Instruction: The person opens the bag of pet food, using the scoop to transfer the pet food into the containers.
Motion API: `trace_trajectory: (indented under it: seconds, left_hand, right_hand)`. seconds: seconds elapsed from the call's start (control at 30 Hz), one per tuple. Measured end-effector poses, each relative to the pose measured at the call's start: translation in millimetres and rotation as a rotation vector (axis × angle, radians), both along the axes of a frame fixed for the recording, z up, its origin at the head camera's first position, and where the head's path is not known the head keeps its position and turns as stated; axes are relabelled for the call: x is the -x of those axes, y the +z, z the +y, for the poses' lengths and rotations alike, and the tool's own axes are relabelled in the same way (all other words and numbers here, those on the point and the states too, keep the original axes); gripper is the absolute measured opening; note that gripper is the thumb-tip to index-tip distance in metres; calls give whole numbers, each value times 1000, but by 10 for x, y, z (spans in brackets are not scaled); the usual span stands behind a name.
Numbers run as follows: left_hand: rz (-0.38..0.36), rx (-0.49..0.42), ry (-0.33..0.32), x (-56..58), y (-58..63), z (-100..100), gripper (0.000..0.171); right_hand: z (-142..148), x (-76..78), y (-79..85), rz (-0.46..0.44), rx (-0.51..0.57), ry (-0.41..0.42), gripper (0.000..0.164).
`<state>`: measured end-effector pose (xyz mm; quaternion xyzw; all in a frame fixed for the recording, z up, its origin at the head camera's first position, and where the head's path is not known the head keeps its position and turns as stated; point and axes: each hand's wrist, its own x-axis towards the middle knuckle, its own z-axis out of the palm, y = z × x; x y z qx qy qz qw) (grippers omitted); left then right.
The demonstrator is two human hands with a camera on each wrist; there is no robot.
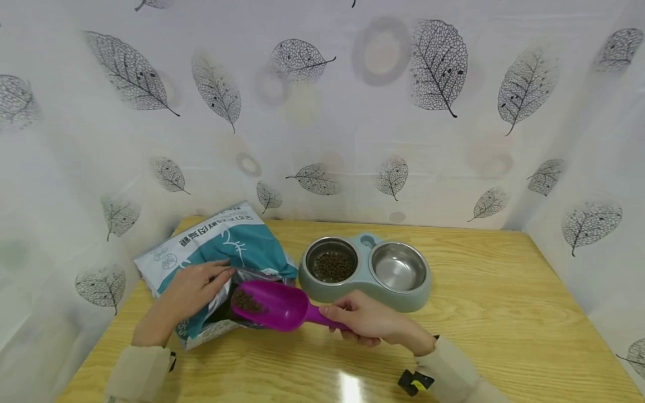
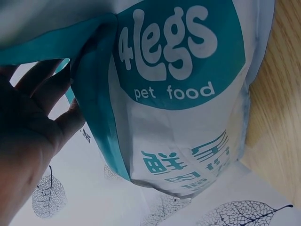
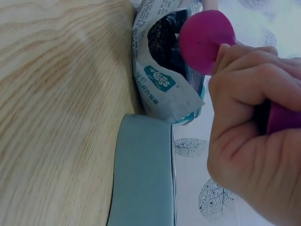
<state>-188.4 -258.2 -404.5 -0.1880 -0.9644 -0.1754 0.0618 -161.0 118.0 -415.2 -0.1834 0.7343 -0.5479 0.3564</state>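
A teal and white pet food bag [image 1: 259, 243] lies on its side at the left of the table, its mouth toward the right. My left hand [image 1: 196, 288] grips the bag by the upper edge of that mouth; in the left wrist view the fingers [image 2: 47, 89] reach behind the teal fold. With my right hand [image 1: 360, 319] I hold a magenta scoop [image 1: 289, 308] by its handle. Brown kibble [image 1: 247, 302] sits toward the scoop's front end, which overlaps the bag's mouth. More dark kibble [image 3: 161, 40] shows inside the bag in the right wrist view.
Behind the scoop stands a grey-green double bowl holder [image 1: 363, 288]. Its left steel bowl [image 1: 330, 242] holds some kibble, while the right steel bowl [image 1: 398, 268] shows a bare bottom. A leaf-patterned curtain [image 1: 322, 140] borders the wooden table [image 1: 504, 324] at the back and sides.
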Motion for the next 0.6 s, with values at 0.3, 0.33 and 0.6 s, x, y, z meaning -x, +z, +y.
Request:
trace_trajectory:
  seconds: [0.3,0.33,0.6]
  left_hand:
    - [15,-2,-8,3,0,4,36]
    - [15,-1,-7,3,0,5,36]
    - [3,-1,1,7,1,9,37]
  right_hand:
    - [112,25,-17,12,65,-16,62]
    - [124,28,-19,12,72,-15,62]
    - [203,54,-14,31,90,-15,61]
